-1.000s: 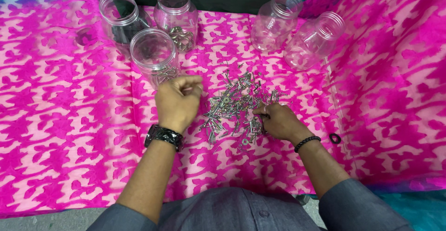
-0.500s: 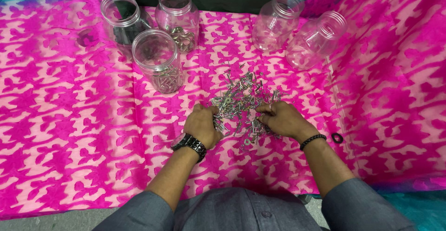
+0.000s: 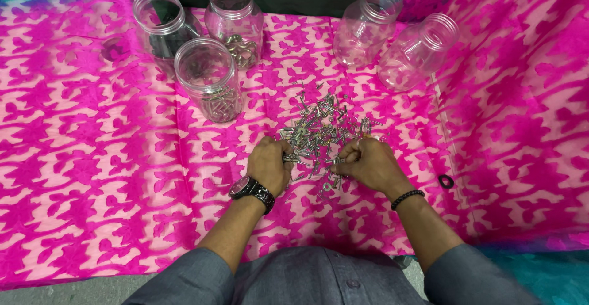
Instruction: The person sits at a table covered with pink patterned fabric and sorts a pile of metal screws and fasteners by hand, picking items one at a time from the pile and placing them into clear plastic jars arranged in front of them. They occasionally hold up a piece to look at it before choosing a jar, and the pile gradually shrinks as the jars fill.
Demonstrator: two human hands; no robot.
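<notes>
Head view: our left hand point(image 3: 269, 164) and right hand point(image 3: 365, 161) curl into the near edge of the pile of small metal parts point(image 3: 322, 132) mid-cloth, fingers pinching pieces. Five clear jars point(image 3: 208, 84) stand far behind; a black ring point(image 3: 446, 181) lies right.

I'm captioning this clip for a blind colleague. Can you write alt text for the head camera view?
Both hands, the left hand and right hand, pick at a pile of small metal parts on a pink patterned cloth. Five clear plastic jars stand beyond the pile, two of them holding some metal pieces. A small black ring lies to the right.
</notes>
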